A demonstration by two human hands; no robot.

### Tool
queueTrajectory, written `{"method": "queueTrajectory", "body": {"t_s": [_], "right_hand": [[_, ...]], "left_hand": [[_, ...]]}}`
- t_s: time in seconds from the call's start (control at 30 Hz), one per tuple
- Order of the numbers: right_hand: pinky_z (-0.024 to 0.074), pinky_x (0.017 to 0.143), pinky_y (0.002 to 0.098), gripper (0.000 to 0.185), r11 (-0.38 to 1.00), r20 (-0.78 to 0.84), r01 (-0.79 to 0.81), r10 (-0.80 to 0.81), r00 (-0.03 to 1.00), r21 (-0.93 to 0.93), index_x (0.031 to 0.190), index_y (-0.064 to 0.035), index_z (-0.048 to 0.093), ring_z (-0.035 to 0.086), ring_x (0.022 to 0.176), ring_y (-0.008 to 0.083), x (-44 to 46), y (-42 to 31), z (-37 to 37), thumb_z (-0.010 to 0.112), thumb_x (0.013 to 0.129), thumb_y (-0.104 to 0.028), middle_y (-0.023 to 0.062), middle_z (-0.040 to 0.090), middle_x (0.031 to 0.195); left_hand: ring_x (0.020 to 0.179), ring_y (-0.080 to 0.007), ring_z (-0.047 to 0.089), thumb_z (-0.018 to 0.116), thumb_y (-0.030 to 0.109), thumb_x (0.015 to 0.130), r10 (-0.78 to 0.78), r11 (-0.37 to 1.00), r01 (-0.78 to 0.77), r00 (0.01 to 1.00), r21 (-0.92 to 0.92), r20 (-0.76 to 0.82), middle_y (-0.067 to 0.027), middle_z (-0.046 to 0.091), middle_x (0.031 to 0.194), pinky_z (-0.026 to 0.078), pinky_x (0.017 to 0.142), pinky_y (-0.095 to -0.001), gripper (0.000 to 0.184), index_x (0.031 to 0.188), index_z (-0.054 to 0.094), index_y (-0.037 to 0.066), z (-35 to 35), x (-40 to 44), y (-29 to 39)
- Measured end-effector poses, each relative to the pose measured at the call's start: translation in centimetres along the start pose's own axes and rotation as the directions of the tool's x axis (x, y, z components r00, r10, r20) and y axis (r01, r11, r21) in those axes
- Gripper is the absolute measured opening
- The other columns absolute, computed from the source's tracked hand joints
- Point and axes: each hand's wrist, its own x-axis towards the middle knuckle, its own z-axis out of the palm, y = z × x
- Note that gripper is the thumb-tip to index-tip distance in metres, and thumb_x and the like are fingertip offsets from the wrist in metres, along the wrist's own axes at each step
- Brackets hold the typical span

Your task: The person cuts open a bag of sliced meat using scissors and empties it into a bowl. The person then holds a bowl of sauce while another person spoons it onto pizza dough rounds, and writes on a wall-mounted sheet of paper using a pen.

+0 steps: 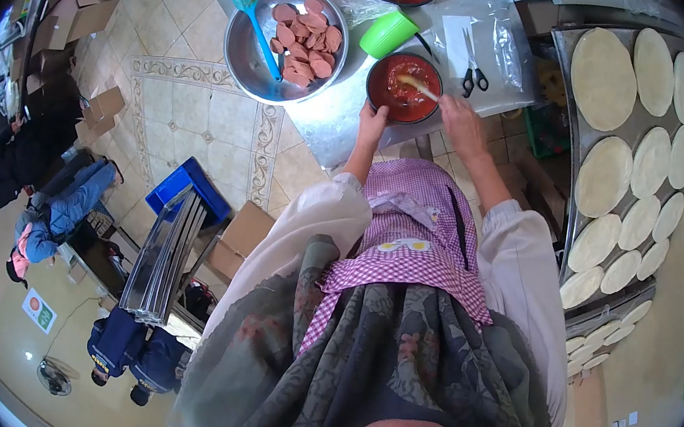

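The left hand (372,122) grasped the near left edge of a dark bowl (401,122), its thumb over the rim and its other fingers partly hidden. The right hand (462,124) had its fingers closed around the pale handle of a spoon (420,86), whose end sat in the chunky red sauce (386,100). The bowl stood on the metal table (326,132), just in front of the checked apron (420,190).

Little writing could be read. Two people seen at the lower left wore navy jackets (112,343); yellow lettering showed on one back, too small to make out. A white poster (38,311) on the wall bore green and reddish shapes, its details equally unclear. The sheet of paper (455,45) beside the scissors (470,68) looked plain white.

A green cup (388,35) lay tilted just beyond the bowl, near a second bowl with red contents. To the left, a steel basin (243,80) held pinkish slices (297,73) and a blue spatula (266,40). On the right, pale dough rounds (603,176) covered a tray (630,145).
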Motion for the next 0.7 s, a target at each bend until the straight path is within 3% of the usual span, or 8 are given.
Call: {"method": "queueTrajectory", "body": {"t_s": [0.03,0.13,0.23,0.33,0.43,0.53,0.63,0.7], "right_hand": [[0.0489,0.066,0.0418,0.006,1.000,0.058,-0.011,0.010,0.998,0.003,0.090,-0.0062,0.053,0.059,0.080,0.0303,-0.5,0.3,0.2,0.049,0.086,-0.010,0.0104,0.060,0.082],[0.0483,0.067,0.0426,0.006,0.988,-0.081,-0.027,0.039,0.996,0.151,0.088,-0.0062,0.052,0.059,0.080,0.0307,-2.0,-1.2,-1.9,0.050,0.086,-0.011,0.0123,0.060,0.081],[0.0476,0.067,0.0432,0.008,0.987,-0.298,0.044,0.005,0.954,0.157,0.087,-0.0060,0.051,0.059,0.079,0.0314,-0.8,-1.2,-3.4,0.050,0.087,-0.014,0.0134,0.060,0.081],[0.0478,0.067,0.0411,0.009,0.990,-0.073,-0.097,0.105,0.992,0.107,0.090,-0.0060,0.053,0.059,0.079,0.0301,-3.2,-0.2,-3.4,0.051,0.087,-0.014,0.0111,0.061,0.083],[0.0480,0.066,0.0398,0.009,0.964,-0.155,-0.063,0.105,0.982,0.257,0.092,-0.0065,0.054,0.059,0.079,0.0291,-6.2,-1.7,-4.4,0.052,0.086,-0.013,0.0110,0.061,0.082],[0.0472,0.066,0.0401,0.009,0.972,-0.451,0.019,0.091,0.888,0.233,0.091,-0.0060,0.056,0.059,0.078,0.0289,-5.2,-3.1,-7.1,0.053,0.086,-0.012,0.0120,0.060,0.080],[0.0465,0.061,0.0391,0.009,0.990,-0.564,0.006,0.076,0.822,0.141,0.089,-0.0041,0.056,0.060,0.071,0.0303,-4.5,-3.8,-9.1,0.059,0.082,-0.009,0.0120,0.061,0.078],[0.0461,0.060,0.0388,0.011,0.982,-0.504,-0.046,0.134,0.854,0.183,0.091,-0.0050,0.057,0.060,0.068,0.0295,-5.3,-5.5,-9.9,0.059,0.081,-0.009,0.0119,0.060,0.075]], "left_hand": [[0.079,-0.0239,0.063,0.045,0.002,0.081,-0.021,1.000,0.021,1.000,0.018,0.010,-0.0167,0.054,0.106,0.057,0.064,-0.0327,0.041,0.121,0.040,-0.003,0.2,-0.1,0.5],[0.076,-0.0232,0.063,0.047,0.002,0.080,-0.044,0.998,0.042,0.998,-0.048,-0.043,-0.0148,0.055,0.104,0.057,0.068,-0.0324,0.042,0.121,0.040,-0.003,1.2,-2.2,1.1],[0.076,-0.0201,0.061,0.048,0.003,0.079,0.250,0.958,-0.238,0.966,0.159,-0.062,-0.0130,0.055,0.103,0.055,0.065,-0.0299,0.042,0.121,0.041,-0.002,0.9,-2.0,-0.3],[0.077,-0.0173,0.059,0.049,0.004,0.078,0.342,0.911,-0.313,0.937,0.268,-0.068,-0.0122,0.055,0.103,0.051,0.059,-0.0270,0.043,0.120,0.042,-0.001,2.3,-3.8,2.5],[0.082,-0.0154,0.057,0.049,0.006,0.079,0.226,0.959,-0.218,0.974,0.184,-0.024,-0.0122,0.055,0.105,0.048,0.058,-0.0256,0.042,0.120,0.044,0.000,2.2,-5.6,4.5],[0.104,-0.0195,0.053,0.045,-0.005,0.074,0.193,0.966,-0.204,0.978,0.161,0.080,-0.0135,0.051,0.119,0.043,0.088,-0.0277,0.067,0.139,0.025,-0.001,3.0,-7.0,8.6],[0.111,-0.0187,0.048,0.046,-0.006,0.073,0.458,0.860,-0.488,0.867,0.148,0.197,-0.0139,0.048,0.123,0.038,0.095,-0.0268,0.069,0.138,0.023,-0.005,2.4,-5.3,8.5],[0.115,-0.0187,0.045,0.047,-0.006,0.072,0.505,0.840,-0.538,0.825,0.077,0.254,-0.0142,0.045,0.127,0.034,0.098,-0.0268,0.069,0.137,0.023,-0.008,2.5,-6.0,11.1]]}}
